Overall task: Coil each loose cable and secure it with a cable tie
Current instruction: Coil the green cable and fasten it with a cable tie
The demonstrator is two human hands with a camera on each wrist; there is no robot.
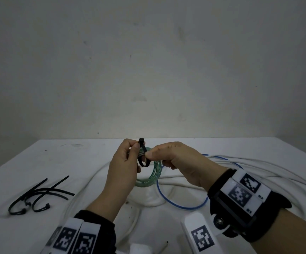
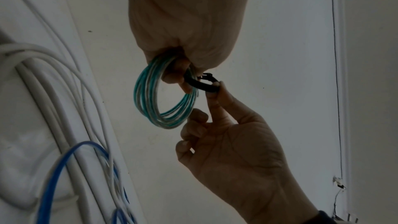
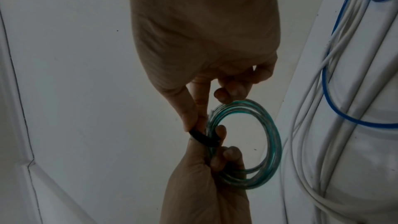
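Observation:
A small coil of green and clear cable (image 1: 153, 177) hangs in the air above the table. My left hand (image 1: 135, 153) grips its upper left part, thumb by the head of a black cable tie (image 1: 142, 154). The tie loops round the coil's strands. My right hand (image 1: 147, 157) pinches the tie's strap between thumb and forefinger, close beside the left hand. In the left wrist view the coil (image 2: 146, 94) hangs from my left hand (image 2: 178, 74), and the tie (image 2: 202, 83) meets the right fingertips (image 2: 216, 88). In the right wrist view my right hand (image 3: 194, 126) pinches the tie (image 3: 203, 138) against the coil (image 3: 273, 142).
Several spare black cable ties (image 1: 38, 197) lie on the white table (image 1: 75, 162) at the left. A loose blue cable (image 1: 181, 204) loops under my right hand. Thick white cables (image 1: 258, 167) sprawl across the middle and right. The wall stands just behind the table.

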